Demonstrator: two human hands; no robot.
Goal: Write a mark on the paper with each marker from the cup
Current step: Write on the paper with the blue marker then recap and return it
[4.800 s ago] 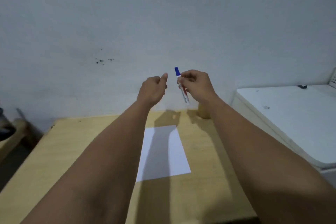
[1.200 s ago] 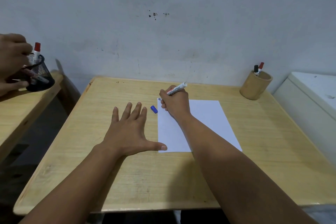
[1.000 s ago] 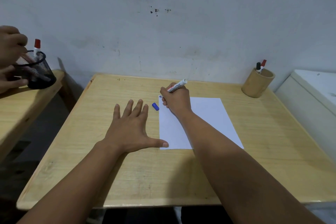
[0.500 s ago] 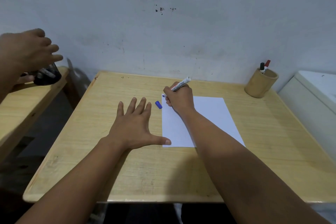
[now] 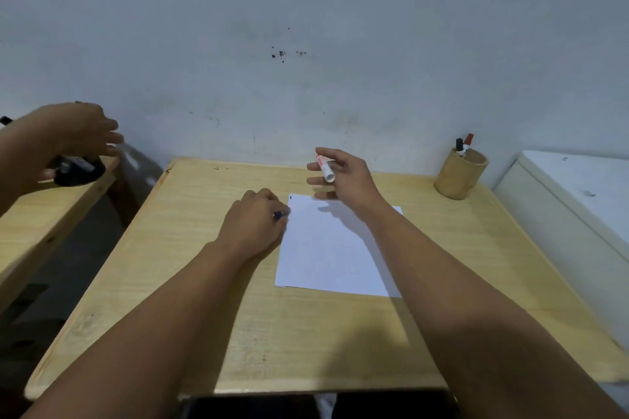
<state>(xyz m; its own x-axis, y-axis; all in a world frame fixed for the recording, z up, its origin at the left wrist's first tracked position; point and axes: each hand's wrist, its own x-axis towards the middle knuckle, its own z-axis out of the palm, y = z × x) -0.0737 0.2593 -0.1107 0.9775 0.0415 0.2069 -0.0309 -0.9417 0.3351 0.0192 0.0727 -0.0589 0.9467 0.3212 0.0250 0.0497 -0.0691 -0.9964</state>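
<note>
**Marker lifted off the paper, cap pinched beside the sheet**

The tip end of the marker (image 5: 325, 168) is hidden inside the right hand (image 5: 343, 180); only the white barrel with red print is seen, its butt end pointing toward the camera. The blue cap (image 5: 278, 215) is mostly covered by the left hand (image 5: 253, 224), a small blue sliver showing between thumb and forefinger. At the left edge of the view a second person's hand (image 5: 73, 133) is blurred, and a dark holder (image 5: 80, 170) under it is hard to make out.

The marker is held loosely between the right thumb and forefinger, the other fingers spread, above the far left corner of the paper (image 5: 335, 248). The left fingers are curled and pinched shut on the cap, right at the sheet's left edge. A short blue mark (image 5: 290, 197) is seen at the paper's far left corner.

The wooden cup (image 5: 461, 177) stands at the table's (image 5: 204, 282) far right corner (a black and a red marker (image 5: 463, 144) are left in it).

Half a second earlier the marker was pressed to the sheet and the left hand lay flat and open with the cap loose beside it; now the marker is raised and the cap is picked up.
</note>
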